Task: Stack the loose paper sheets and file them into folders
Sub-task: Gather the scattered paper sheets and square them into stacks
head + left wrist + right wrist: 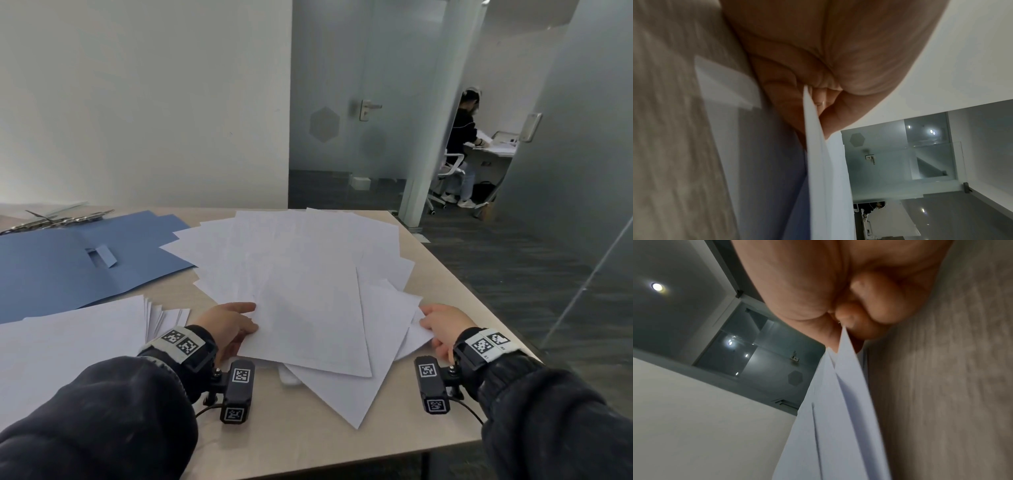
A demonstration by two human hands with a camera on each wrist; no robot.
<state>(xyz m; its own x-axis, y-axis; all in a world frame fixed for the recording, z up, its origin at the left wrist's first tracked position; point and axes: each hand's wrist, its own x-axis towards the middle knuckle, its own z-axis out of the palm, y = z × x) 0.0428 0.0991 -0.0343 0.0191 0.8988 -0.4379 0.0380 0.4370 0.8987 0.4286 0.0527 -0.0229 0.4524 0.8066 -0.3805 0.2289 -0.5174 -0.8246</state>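
Observation:
A fanned heap of several loose white sheets (pixel 301 274) covers the middle of the beige table (pixel 455 281). My left hand (pixel 229 325) pinches the heap's near left edge, thumb on top and fingers under the paper. In the left wrist view the sheets (pixel 818 154) run edge-on between thumb and fingers. My right hand (pixel 442 325) pinches the right corner of the heap; in the right wrist view its curled fingers (pixel 875 305) clamp the white sheets (pixel 838 418). An open blue folder (pixel 68 263) lies flat at the far left.
A second pile of white sheets (pixel 75 342) lies at the near left. Metal binder clips (pixel 58 219) sit behind the folder. The table's right edge drops to dark floor. A glass door (pixel 346 102) stands behind, and a person sits at a desk (pixel 493 150) beyond.

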